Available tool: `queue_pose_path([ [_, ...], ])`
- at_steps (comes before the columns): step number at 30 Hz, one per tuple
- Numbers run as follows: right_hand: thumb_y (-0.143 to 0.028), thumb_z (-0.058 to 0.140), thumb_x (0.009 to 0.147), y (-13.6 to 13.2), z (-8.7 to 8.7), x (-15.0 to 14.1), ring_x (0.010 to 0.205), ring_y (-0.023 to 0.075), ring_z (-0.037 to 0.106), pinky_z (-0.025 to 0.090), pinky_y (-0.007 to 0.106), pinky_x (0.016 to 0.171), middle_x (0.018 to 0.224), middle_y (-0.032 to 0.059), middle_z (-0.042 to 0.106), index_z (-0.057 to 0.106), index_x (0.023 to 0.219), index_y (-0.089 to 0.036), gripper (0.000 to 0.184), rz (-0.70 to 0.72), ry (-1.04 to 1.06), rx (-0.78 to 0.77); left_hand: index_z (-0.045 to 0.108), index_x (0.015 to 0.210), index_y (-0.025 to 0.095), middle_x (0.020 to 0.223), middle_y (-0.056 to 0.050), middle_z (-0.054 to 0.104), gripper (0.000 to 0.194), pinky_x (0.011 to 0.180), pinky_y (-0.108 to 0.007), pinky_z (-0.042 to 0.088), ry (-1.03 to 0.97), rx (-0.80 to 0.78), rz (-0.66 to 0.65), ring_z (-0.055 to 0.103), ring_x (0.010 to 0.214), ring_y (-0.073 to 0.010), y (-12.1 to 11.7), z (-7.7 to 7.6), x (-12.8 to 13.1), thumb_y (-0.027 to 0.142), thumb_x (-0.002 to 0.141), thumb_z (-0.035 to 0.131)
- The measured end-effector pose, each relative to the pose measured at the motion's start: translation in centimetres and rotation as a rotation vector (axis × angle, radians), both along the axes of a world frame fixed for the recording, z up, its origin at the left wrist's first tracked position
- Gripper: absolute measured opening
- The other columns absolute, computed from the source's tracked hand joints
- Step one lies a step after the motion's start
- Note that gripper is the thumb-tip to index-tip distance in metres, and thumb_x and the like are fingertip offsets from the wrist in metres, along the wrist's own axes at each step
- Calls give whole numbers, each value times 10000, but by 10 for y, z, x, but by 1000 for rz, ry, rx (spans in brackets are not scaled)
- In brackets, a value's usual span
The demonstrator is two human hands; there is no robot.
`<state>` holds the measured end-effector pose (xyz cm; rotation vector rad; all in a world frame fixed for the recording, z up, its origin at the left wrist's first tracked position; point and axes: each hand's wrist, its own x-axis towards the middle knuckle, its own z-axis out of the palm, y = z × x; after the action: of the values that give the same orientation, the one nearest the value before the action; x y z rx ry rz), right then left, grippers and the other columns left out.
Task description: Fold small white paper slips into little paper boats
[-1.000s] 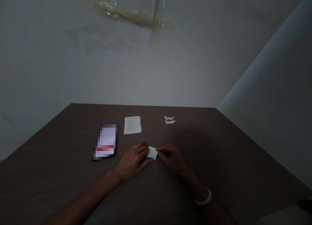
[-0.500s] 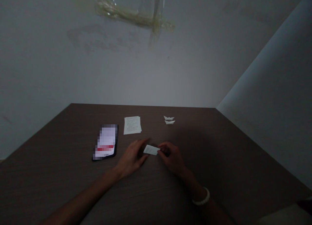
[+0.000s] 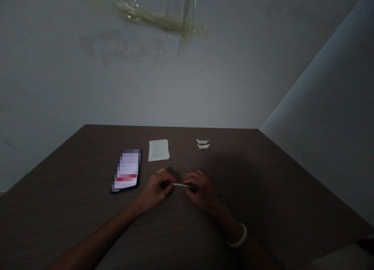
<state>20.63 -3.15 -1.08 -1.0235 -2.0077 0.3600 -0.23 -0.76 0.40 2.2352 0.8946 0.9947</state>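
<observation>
Both of my hands meet over the dark brown table (image 3: 263, 192) near its middle. My left hand (image 3: 154, 190) and my right hand (image 3: 200, 190) pinch a small folded white paper (image 3: 181, 185) between their fingertips. The paper is seen edge-on as a thin white strip just above the tabletop. A pale bracelet (image 3: 238, 238) circles my right wrist.
A phone (image 3: 127, 170) with a lit screen lies left of my hands. A small stack of white paper sheets (image 3: 158, 150) sits behind them. Two small folded paper boats (image 3: 203, 144) rest farther back on the right. Grey walls close the scene behind and to the right.
The folded paper went from lying flat under my fingers to being lifted, then turned edge-on. My hands moved closer together around it.
</observation>
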Motion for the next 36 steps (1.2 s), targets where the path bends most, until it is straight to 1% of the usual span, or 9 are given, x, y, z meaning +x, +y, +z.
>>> queue_pose_path([
  [5, -85, 633, 758, -4, 4, -4, 883, 180, 572, 455, 306, 791, 923, 34, 664, 657, 836, -214, 152, -30, -47, 13, 689, 877, 201, 911, -46, 670, 121, 800, -354, 461, 4, 85, -39, 577, 888, -194, -1, 2, 1, 183, 865, 570],
  [8, -68, 628, 734, -7, 7, -5, 901, 186, 560, 452, 309, 806, 944, 32, 657, 652, 847, -217, 188, -14, -75, 21, 709, 898, 219, 947, -50, 667, 156, 812, -372, 456, 39, 131, -49, 574, 900, -200, -3, 4, 2, 179, 870, 561],
  [12, -46, 633, 679, -8, 8, -8, 918, 190, 551, 450, 311, 816, 976, 27, 654, 648, 851, -221, 246, -2, -74, 43, 718, 906, 214, 962, -63, 656, 183, 802, -379, 455, 44, 185, -52, 567, 899, -207, -6, 6, 2, 186, 875, 540],
  [22, -78, 670, 687, -7, 7, -8, 939, 213, 532, 447, 339, 822, 1001, 30, 645, 674, 823, -227, 202, -53, -145, 74, 715, 926, 224, 996, -64, 619, 197, 858, -403, 437, 98, 196, -44, 535, 967, -225, -8, 6, 0, 177, 867, 533],
  [25, -81, 686, 686, -7, 7, -6, 936, 212, 533, 450, 339, 814, 987, 35, 640, 683, 813, -232, 197, -70, -138, 83, 710, 927, 227, 994, -60, 615, 192, 861, -411, 434, 109, 197, -28, 527, 975, -229, -8, 6, 0, 169, 863, 538],
  [31, -81, 709, 671, -6, 8, 4, 910, 213, 539, 456, 341, 799, 967, 39, 647, 685, 814, -231, 209, -112, -117, 89, 693, 857, 211, 988, -54, 612, 173, 849, -400, 436, 115, 205, -2, 523, 961, -225, -7, 5, -1, 154, 853, 531],
  [36, -79, 695, 670, -6, 9, 8, 906, 214, 539, 456, 342, 798, 951, 39, 645, 678, 794, -233, 198, -131, -116, 88, 696, 858, 208, 986, -54, 607, 171, 849, -396, 438, 126, 207, 18, 527, 956, -223, -8, 7, -1, 154, 848, 534],
])
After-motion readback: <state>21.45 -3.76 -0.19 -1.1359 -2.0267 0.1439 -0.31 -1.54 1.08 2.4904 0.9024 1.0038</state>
